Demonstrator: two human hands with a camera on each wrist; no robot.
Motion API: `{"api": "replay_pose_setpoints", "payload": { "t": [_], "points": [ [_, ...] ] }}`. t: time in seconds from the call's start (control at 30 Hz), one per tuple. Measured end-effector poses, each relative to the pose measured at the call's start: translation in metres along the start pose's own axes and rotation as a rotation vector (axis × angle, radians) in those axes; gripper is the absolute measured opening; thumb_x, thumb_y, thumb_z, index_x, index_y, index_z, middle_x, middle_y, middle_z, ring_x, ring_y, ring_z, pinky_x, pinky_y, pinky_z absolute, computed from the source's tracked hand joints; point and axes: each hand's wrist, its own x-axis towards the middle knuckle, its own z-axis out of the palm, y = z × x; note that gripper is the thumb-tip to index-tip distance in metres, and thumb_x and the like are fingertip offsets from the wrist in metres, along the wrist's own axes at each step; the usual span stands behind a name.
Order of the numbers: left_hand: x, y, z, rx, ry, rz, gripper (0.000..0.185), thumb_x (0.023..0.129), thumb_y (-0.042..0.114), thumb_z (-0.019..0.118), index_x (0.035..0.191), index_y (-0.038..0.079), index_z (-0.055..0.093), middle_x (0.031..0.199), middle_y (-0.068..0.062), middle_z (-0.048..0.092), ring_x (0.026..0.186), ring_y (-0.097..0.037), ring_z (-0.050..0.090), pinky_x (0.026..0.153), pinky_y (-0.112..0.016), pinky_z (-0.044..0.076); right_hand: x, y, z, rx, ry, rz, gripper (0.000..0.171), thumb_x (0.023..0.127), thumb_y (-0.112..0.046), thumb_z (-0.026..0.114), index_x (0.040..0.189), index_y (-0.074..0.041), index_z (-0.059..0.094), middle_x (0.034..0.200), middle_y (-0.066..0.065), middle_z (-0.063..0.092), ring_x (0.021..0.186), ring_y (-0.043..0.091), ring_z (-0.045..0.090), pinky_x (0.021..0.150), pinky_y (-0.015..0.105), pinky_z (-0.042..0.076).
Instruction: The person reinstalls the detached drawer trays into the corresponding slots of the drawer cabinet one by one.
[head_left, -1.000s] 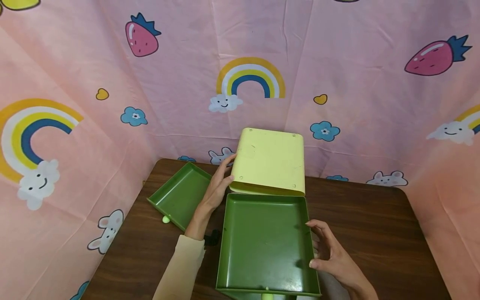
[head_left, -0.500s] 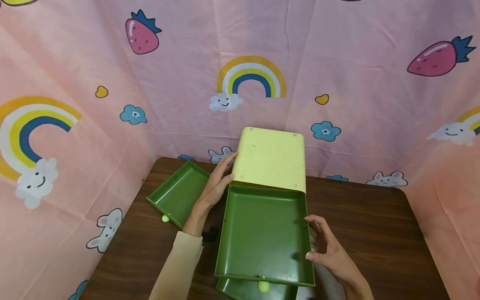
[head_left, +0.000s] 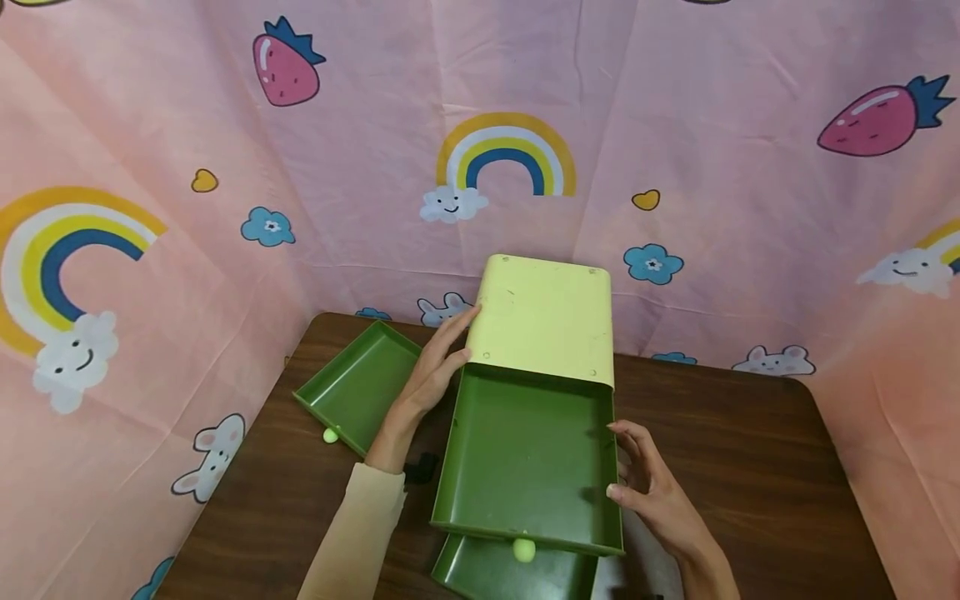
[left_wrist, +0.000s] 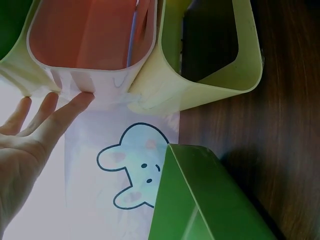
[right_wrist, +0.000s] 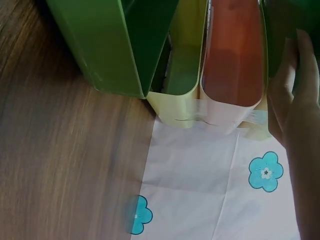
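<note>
The right hand (head_left: 663,504) grips the drawer (head_left: 532,467) by its right wall, finger and thumb curved at the rim, so the drawer lies to the left of that grip. Its far end meets the mouth of the yellow case (head_left: 546,317), and its knob (head_left: 524,550) faces the person. The left hand (head_left: 427,379), fingers extended, rests against the case's left side.

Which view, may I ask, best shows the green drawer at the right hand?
The head view: the drawer shows from above, knob included, only its back end hidden under the yellow casing. The left wrist view catches a dark piece, top left; the right wrist view, another behind the right hand.
</note>
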Motion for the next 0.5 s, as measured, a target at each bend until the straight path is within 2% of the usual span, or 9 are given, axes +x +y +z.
{"api": "replay_pose_setpoints", "payload": {
  "t": [0.1,0.13,0.27,0.33,0.4,0.5],
  "points": [
    [-0.001,-0.002,0.0,-0.007,0.003,0.012,0.054,0.101,0.003,0.042,0.153,-0.002,0.033,0.157,-0.022,0.029,0.147,-0.037,0.021,0.113,-0.062,0.018,0.002,0.0,-0.001,0.009,-0.006,0.002,0.061,0.098,0.003,0.055,0.151,-0.006,0.026,0.158,0.022,0.01,0.138,0.0,0.028,0.096,0.027,0.045],
    [-0.001,-0.008,0.0,-0.005,0.007,0.017,0.054,0.101,0.004,0.042,0.154,0.001,0.033,0.158,-0.019,0.029,0.148,-0.034,0.022,0.114,-0.062,0.019,0.002,0.001,-0.001,0.008,-0.006,0.0,0.06,0.098,0.003,0.055,0.15,-0.006,0.027,0.158,0.02,0.012,0.138,0.0,0.028,0.096,0.027,0.046],
    [-0.001,-0.01,0.001,-0.021,0.001,0.013,0.054,0.102,0.005,0.042,0.155,0.002,0.033,0.159,-0.018,0.028,0.149,-0.032,0.02,0.114,-0.061,0.018,0.003,0.0,-0.002,0.036,0.0,0.006,0.056,0.1,0.003,0.053,0.15,-0.005,0.029,0.156,0.014,0.019,0.137,0.003,0.033,0.093,0.03,0.049],
    [0.0,-0.009,0.001,-0.026,-0.003,0.012,0.054,0.102,0.005,0.042,0.155,0.002,0.032,0.159,-0.019,0.028,0.149,-0.033,0.019,0.114,-0.062,0.018,0.003,-0.001,-0.002,0.066,0.007,0.014,0.054,0.101,0.002,0.052,0.149,-0.004,0.029,0.155,0.011,0.021,0.135,0.005,0.034,0.09,0.031,0.051],
    [0.0,-0.002,0.0,-0.032,-0.011,0.008,0.053,0.101,0.002,0.042,0.153,-0.003,0.032,0.158,-0.022,0.028,0.148,-0.036,0.02,0.114,-0.062,0.017,0.004,-0.003,-0.001,0.091,0.02,0.026,0.052,0.101,0.001,0.052,0.148,-0.003,0.03,0.154,0.01,0.022,0.134,0.005,0.036,0.088,0.032,0.051],
    [0.0,0.001,0.0,-0.035,-0.012,0.006,0.054,0.101,0.001,0.041,0.153,-0.004,0.032,0.157,-0.024,0.028,0.148,-0.037,0.02,0.114,-0.061,0.017,0.005,-0.005,0.001,0.08,0.055,0.033,0.049,0.101,-0.001,0.054,0.145,-0.001,0.033,0.152,0.01,0.025,0.133,0.005,0.035,0.087,0.031,0.051]
  ]
}}
